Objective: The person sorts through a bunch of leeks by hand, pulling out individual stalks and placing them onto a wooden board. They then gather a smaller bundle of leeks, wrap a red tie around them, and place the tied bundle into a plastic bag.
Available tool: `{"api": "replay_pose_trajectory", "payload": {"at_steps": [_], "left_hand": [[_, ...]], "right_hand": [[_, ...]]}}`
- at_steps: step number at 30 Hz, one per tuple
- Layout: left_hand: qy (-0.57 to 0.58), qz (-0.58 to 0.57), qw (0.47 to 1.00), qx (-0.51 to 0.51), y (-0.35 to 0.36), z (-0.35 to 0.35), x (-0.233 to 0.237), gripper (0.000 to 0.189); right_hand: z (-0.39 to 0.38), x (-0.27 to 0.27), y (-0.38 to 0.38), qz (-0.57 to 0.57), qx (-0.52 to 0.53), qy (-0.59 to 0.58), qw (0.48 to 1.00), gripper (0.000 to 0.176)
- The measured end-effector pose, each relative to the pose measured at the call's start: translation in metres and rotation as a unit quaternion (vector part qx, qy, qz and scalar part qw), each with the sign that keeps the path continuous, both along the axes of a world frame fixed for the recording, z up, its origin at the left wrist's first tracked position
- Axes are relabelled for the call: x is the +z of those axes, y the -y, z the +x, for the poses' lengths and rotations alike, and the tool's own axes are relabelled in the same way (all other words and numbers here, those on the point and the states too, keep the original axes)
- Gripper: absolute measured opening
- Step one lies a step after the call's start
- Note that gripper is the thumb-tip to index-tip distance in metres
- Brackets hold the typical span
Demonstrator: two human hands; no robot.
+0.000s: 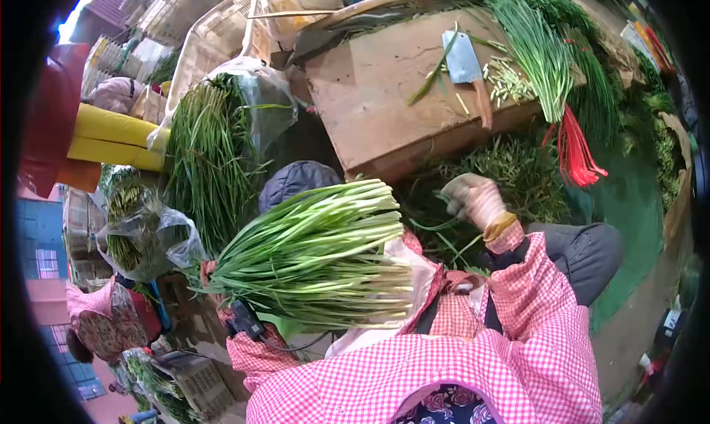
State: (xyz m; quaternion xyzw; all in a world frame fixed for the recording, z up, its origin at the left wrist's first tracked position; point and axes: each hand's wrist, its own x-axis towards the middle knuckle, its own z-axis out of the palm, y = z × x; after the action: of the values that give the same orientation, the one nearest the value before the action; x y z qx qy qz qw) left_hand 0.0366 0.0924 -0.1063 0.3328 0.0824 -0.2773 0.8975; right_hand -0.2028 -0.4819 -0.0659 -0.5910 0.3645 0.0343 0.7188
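A large bunch of garlic chives point(318, 254) lies across my lap, pale cut ends to the right and green tips to the left. My left hand point(210, 273) is closed around the leafy end, mostly hidden by the leaves. My right hand point(475, 199), in a pale work glove, is held beyond the white ends, apart from the bunch. Its fingers are curled, and a thin green leaf shows at the fingertips. Below and behind it lies a heap of loose leaf trimmings point(518, 165).
A wooden board point(384, 91) ahead bears a cleaver point(464, 65) and chopped white stem ends point(506, 81). Red ties point(577, 154) hang beside tied chives point(532, 54) at right. More chives point(207, 150) stand at left near a plastic crate point(211, 35). Another person point(111, 320) sits at far left.
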Motion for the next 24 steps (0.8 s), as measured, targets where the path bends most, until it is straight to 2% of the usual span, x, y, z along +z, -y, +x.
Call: {"api": "replay_pose_trajectory", "payload": {"at_steps": [1, 3, 5, 6, 7, 9, 10, 11, 12, 13, 14, 15, 16, 17, 18, 19, 20, 22, 23, 24], "left_hand": [[0.017, 0.015, 1.0, -0.012, 0.007, -0.002, 0.005, 0.034], [0.027, 0.041, 0.999, -0.007, 0.012, -0.005, 0.012, 0.034], [0.015, 0.069, 0.997, 0.029, 0.013, -0.003, 0.015, 0.034], [0.028, -0.004, 0.998, 0.053, 0.01, -0.002, 0.006, 0.034], [0.003, -0.024, 0.999, 0.026, 0.003, 0.001, 0.002, 0.034], [-0.051, -0.061, 0.997, -0.023, -0.01, 0.002, 0.006, 0.034], [-0.007, -0.043, 0.997, -0.07, -0.008, 0.001, 0.007, 0.033], [-0.026, 0.015, 0.998, -0.059, -0.017, 0.002, 0.007, 0.032], [-0.044, 0.071, 0.995, -0.046, -0.026, 0.002, 0.006, 0.032], [-0.035, -0.005, 0.996, -0.076, -0.03, 0.003, -0.002, 0.031], [-0.03, -0.079, 0.99, -0.11, -0.028, 0.003, -0.005, 0.031], [-0.046, -0.062, 0.995, -0.063, -0.036, 0.004, -0.013, 0.03], [-0.06, -0.047, 0.997, -0.014, -0.041, 0.005, -0.023, 0.03], [-0.071, -0.033, 0.996, 0.036, -0.053, 0.01, -0.033, 0.03], [-0.085, 0.012, 0.996, -0.028, -0.065, 0.019, -0.03, 0.029], [-0.095, 0.052, 0.99, -0.095, -0.076, 0.027, -0.026, 0.029], [-0.076, -0.029, 0.992, -0.097, -0.05, 0.012, -0.021, 0.029], [-0.062, 0.051, 0.997, 0.012, -0.014, -0.004, 0.009, 0.03], [-0.045, 0.093, 0.995, 0.004, -0.022, -0.002, 0.006, 0.029], [-0.043, 0.093, 0.995, 0.008, -0.019, -0.004, 0.004, 0.029]], "right_hand": [[0.0, -0.01, -0.003, -0.053, 0.107, 0.012, 0.993, 0.029], [0.012, -0.014, -0.026, 0.017, 0.098, 0.205, 0.974, 0.044], [0.023, 0.006, -0.048, 0.254, 0.143, 0.171, 0.941, 0.061], [0.031, 0.026, -0.058, 0.158, 0.235, 0.13, 0.95, 0.059], [0.04, -0.008, -0.076, 0.11, 0.193, 0.142, 0.965, 0.044], [0.05, 0.009, -0.062, 0.05, 0.077, 0.193, 0.977, 0.028], [0.05, 0.004, -0.045, 0.103, 0.008, 0.181, 0.978, 0.025], [0.05, 0.0, -0.028, 0.153, -0.065, 0.173, 0.971, 0.022], [0.042, -0.009, -0.016, 0.127, -0.087, 0.144, 0.977, 0.026], [0.037, -0.018, -0.01, 0.102, -0.111, 0.114, 0.982, 0.031], [0.028, -0.008, -0.014, 0.138, -0.043, 0.136, 0.98, 0.037], [0.016, 0.003, -0.023, 0.174, 0.024, 0.156, 0.972, 0.042], [0.007, -0.001, -0.032, 0.164, 0.139, 0.123, 0.969, 0.056], [-0.003, 0.008, -0.044, 0.186, 0.211, 0.106, 0.954, 0.066], [-0.006, 0.018, -0.057, 0.042, 0.294, 0.109, 0.948, 0.066], [-0.006, 0.04, -0.068, -0.057, 0.324, 0.09, 0.94, 0.057], [-0.002, 0.039, -0.078, 0.017, 0.272, 0.092, 0.958, 0.052], [0.006, 0.028, -0.084, 0.172, 0.134, 0.086, 0.972, 0.037], [0.01, 0.019, -0.083, 0.205, 0.061, 0.149, 0.965, 0.032], [0.009, 0.012, -0.075, 0.11, 0.077, 0.147, 0.98, 0.03]]}}
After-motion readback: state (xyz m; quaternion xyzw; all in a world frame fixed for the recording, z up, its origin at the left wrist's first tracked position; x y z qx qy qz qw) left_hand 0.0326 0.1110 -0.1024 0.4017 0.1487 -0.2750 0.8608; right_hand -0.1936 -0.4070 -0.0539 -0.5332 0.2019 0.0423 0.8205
